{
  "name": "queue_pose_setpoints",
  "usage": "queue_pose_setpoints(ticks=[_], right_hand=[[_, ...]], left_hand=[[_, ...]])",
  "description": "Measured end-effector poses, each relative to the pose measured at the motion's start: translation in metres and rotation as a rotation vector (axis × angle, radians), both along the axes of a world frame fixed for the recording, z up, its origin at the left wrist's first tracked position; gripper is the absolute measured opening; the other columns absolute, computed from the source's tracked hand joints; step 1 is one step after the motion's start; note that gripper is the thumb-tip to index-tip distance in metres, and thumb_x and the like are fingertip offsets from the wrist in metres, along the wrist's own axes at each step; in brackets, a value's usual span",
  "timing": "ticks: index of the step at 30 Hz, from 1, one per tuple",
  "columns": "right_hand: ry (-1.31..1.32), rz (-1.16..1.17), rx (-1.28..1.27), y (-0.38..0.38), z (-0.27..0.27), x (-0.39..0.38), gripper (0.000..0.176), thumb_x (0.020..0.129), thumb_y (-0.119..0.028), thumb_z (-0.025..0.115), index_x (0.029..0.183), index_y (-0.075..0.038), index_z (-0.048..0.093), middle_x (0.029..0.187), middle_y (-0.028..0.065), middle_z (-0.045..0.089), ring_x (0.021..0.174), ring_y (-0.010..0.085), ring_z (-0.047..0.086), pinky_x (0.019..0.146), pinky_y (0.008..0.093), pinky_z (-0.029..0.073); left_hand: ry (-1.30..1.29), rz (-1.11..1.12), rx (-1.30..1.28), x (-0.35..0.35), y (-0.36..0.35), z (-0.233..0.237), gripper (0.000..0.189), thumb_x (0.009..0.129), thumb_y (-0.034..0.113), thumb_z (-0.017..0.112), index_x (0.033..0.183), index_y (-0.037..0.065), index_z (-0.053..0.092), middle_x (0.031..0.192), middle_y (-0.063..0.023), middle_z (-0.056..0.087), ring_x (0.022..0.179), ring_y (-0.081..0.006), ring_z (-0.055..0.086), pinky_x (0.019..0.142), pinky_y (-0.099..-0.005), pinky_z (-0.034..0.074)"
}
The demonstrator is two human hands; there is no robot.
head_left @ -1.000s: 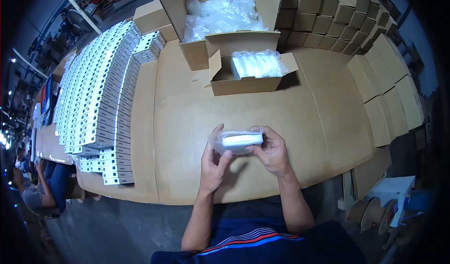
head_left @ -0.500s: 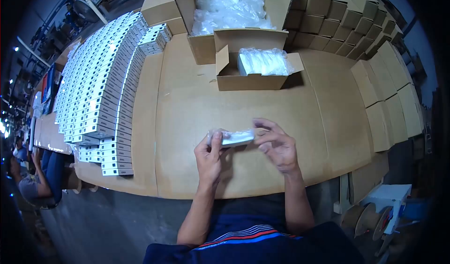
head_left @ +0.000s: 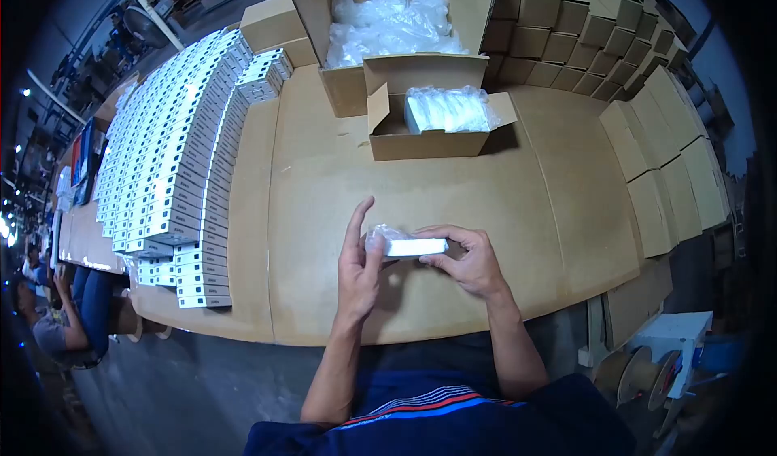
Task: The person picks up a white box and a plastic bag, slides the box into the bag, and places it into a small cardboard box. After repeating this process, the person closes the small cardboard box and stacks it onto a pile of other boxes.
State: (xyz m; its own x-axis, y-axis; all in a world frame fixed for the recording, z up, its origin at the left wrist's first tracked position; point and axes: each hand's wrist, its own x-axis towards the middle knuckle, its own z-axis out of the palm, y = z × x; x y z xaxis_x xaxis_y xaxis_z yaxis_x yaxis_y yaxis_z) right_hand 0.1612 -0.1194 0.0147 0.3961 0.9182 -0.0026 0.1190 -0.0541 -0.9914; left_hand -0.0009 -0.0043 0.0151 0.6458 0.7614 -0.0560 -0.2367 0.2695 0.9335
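Above the near part of the table, a small white box (head_left: 416, 248) is held level between my two hands. Clear plastic wrap (head_left: 389, 232) bunches at its left end. My left hand (head_left: 357, 278) grips that end with the thumb against the plastic, its index finger raised away. At the other end, my right hand (head_left: 476, 265) pinches the box between thumb and fingers. Beyond the hands, an open carton (head_left: 429, 147) contains a row of plastic-wrapped white boxes (head_left: 449, 110).
Stacked white boxes (head_left: 174, 165) fill the table's left side. Behind the carton stands a large box (head_left: 344, 92) of clear plastic bags (head_left: 396, 23). Brown cartons (head_left: 558, 47) are piled at back right, more cartons (head_left: 651, 205) at the right edge. Another person (head_left: 69, 318) sits far left.
My right hand has moved from beside the box's right end to a pinch on it. The index finger of my left hand has lifted. The view has shifted slightly.
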Motion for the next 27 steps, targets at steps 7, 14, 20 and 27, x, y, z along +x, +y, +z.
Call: queue_pose_setpoints(ticks=[7,14,20,27], right_hand=[[-0.496,-0.031,0.247,0.001,0.009,0.005,0.033,0.076,-0.001,0.082,0.108,-0.005,0.075,0.121,0.0103,0.072,0.121,0.0314,0.062,0.104,0.0396,0.050],[-0.785,0.176,0.245,0.007,0.033,0.024,0.024,0.080,-0.007,0.081,0.100,-0.004,0.068,0.094,0.0093,0.067,0.080,0.0305,0.066,0.073,0.0414,0.055],[-0.787,0.009,0.252,0.023,0.063,0.046,0.021,0.083,-0.007,0.079,0.098,-0.002,0.066,0.084,0.0116,0.062,0.074,0.0300,0.065,0.066,0.0389,0.053],[-0.521,-0.504,0.385,0.095,0.062,0.062,0.021,0.087,0.005,0.072,0.102,0.004,0.058,0.099,0.0125,0.060,0.076,0.0205,0.069,0.056,0.0259,0.060]], left_hand=[[0.274,-0.232,0.543,-0.015,0.015,-0.010,0.034,0.087,0.000,0.076,0.120,0.001,0.069,0.107,-0.0082,0.064,0.102,-0.0177,0.062,0.090,-0.0308,0.050],[0.180,-0.226,0.538,-0.001,0.022,-0.014,0.032,0.089,-0.001,0.073,0.121,0.000,0.066,0.128,-0.0112,0.055,0.110,-0.0169,0.062,0.088,-0.0312,0.056],[0.200,-0.150,0.402,0.016,0.045,0.000,0.060,0.090,0.003,0.073,0.145,0.010,0.049,0.148,-0.0124,0.041,0.123,-0.0248,0.058,0.094,-0.0378,0.057],[0.509,-0.018,1.018,0.056,0.098,-0.011,0.077,0.090,0.012,0.074,0.157,0.019,0.037,0.149,-0.0230,0.037,0.122,-0.0417,0.055,0.101,-0.0480,0.050]])
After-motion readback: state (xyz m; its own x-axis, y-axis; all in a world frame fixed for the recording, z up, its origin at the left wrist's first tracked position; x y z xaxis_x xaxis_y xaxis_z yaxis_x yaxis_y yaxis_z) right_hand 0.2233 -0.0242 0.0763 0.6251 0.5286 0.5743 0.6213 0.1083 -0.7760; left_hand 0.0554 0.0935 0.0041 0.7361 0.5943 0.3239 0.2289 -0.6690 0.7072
